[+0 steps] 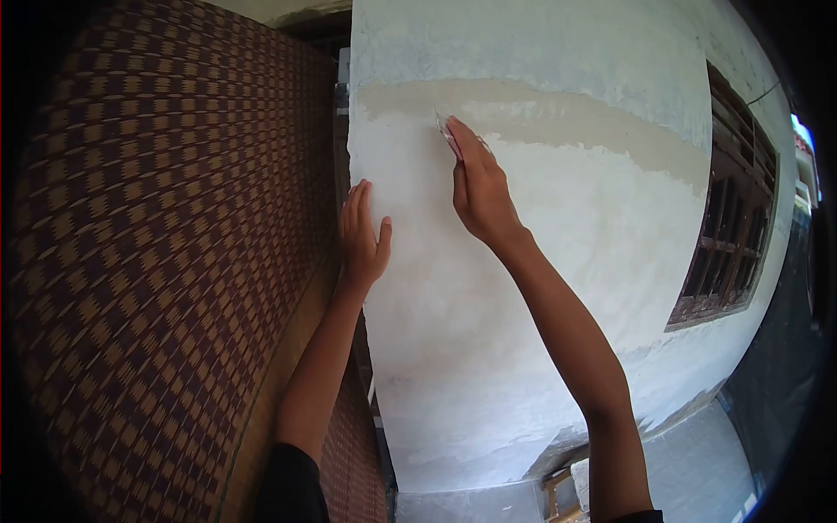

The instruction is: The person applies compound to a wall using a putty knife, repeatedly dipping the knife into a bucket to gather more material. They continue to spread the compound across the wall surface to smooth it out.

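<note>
At the bottom of the frame, nearest to us, we see our two bare forearms, with a dark sleeve (290, 485) at lower left. Our left hand (364, 248) is left of the centre, at the left edge of the pale wall (523, 261). Its fingers point upward, the thumb stands apart, and it grasps nothing that we can see. Our right hand (481, 187) is higher, at the upper middle of the frame, and it grasps a thin flat tool (449, 137) along its left side. The fingers cover much of this tool, so we cannot tell its full shape. The tool is close to the wall surface, just below the left part of a beige-grey band (558, 113), which crosses the upper part of the wall and has uneven borders. A brown and tan woven-pattern panel (174, 218) fills the left side of the frame. At lower right of the centre, a small wooden object (563, 496) is near the foot of the wall, by the grey floor (697, 453). Farther, at the right, we see a window (728, 209) with dark wooden bars.
</note>
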`<state>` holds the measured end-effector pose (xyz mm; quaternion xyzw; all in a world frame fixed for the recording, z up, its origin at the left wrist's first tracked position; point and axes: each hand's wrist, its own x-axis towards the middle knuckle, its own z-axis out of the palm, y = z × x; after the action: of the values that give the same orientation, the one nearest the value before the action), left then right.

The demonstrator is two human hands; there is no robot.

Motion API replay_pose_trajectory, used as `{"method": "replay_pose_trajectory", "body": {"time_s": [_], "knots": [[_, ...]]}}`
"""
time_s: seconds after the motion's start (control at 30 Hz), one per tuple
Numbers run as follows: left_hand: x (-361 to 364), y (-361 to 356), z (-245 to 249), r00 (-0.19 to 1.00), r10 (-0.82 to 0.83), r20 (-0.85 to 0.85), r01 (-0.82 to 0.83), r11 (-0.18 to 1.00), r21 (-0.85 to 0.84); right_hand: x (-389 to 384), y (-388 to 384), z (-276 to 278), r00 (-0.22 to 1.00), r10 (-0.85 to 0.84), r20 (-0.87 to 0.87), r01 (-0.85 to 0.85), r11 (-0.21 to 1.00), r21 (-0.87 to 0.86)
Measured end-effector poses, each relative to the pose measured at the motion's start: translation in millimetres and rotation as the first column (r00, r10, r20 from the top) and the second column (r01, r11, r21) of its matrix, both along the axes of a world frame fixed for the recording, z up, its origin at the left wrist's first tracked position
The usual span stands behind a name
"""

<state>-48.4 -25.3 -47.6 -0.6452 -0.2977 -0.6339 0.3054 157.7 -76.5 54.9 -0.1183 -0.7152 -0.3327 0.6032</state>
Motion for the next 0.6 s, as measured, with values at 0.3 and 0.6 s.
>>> {"method": "replay_pose_trajectory", "body": {"time_s": [0.3, 0.6], "knots": [[-1.4, 21.0, -10.1, 0.979, 0.197, -0.045, -0.197, 0.980, 0.013, -12.2, 40.4, 4.7, 0.892, -0.445, 0.082, 0.425, 0.887, 0.181], [-1.3, 21.6, -9.7, 0.987, 0.152, -0.050, -0.149, 0.988, 0.047, -21.1, 59.7, 8.9, 0.876, -0.481, 0.033, 0.463, 0.859, 0.218]]}}
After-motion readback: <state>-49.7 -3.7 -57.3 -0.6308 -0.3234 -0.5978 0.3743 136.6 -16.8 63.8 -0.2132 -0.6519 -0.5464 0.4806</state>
